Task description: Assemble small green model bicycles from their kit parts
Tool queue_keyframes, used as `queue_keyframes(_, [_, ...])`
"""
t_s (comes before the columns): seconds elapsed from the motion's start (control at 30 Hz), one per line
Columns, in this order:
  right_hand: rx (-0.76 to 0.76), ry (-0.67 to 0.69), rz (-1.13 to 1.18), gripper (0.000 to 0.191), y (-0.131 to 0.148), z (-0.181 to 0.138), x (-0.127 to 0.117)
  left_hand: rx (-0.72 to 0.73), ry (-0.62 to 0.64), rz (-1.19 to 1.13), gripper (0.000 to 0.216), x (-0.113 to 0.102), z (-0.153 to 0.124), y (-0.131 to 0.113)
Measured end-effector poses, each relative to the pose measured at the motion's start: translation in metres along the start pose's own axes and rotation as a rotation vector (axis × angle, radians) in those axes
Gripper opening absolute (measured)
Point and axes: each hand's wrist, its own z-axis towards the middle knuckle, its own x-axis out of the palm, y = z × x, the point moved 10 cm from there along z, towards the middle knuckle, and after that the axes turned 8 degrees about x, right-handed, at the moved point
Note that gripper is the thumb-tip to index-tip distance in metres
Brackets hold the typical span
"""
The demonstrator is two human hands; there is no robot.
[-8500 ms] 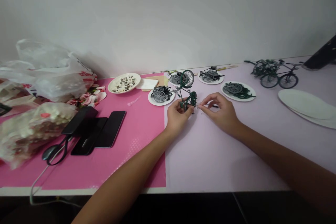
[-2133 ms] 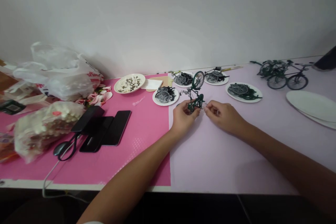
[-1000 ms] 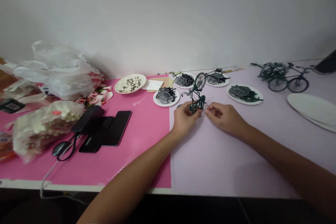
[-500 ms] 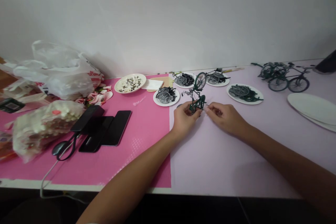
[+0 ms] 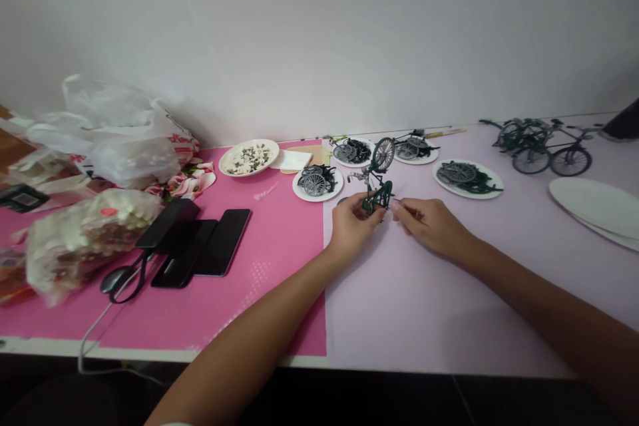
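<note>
The model bicycle (image 5: 383, 192) sits at the left hand (image 5: 352, 223), tilted above the lilac part of the tabletop (image 5: 399, 306), with one wheel (image 5: 384, 155) raised; whether its low end touches down cannot be told. The left fingers (image 5: 375, 216) are closed around its lower section. At the right hand (image 5: 432, 226), just beside it, thumb and forefinger are drawn nearly together; whether they pinch a tiny part is too small to tell. The bicycle looks like light, stiff plastic, probably brittle at its thin tubes and spokes. The thicker frame seems the safest hold, sparing the wheel and handlebar (image 5: 358, 177).
</note>
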Motion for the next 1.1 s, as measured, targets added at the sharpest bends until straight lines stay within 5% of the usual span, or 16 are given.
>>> queue_keyframes(0.17, [-0.067,-0.105,0.009,0.032,0.0054,-0.0010,-0.0079,-0.005,-0.008,-0.002,0.043,-0.0003,0.0001,0.0006])
queue_keyframes(0.53, [-0.001,0.005,0.042,0.052,0.0027,-0.0003,-0.0016,-0.016,0.006,-0.002,0.045,0.0001,0.0013,0.0026])
queue_keyframes(0.8, [-0.032,-0.067,0.026,0.025,0.0021,-0.0011,-0.0049,-0.016,-0.009,-0.020,0.045,-0.0025,0.0018,0.0012])
queue_keyframes(1.1, [-0.032,-0.034,0.017,0.040,0.0048,-0.0013,-0.0021,-0.024,0.010,-0.004,0.044,-0.0003,0.0005,0.0001])
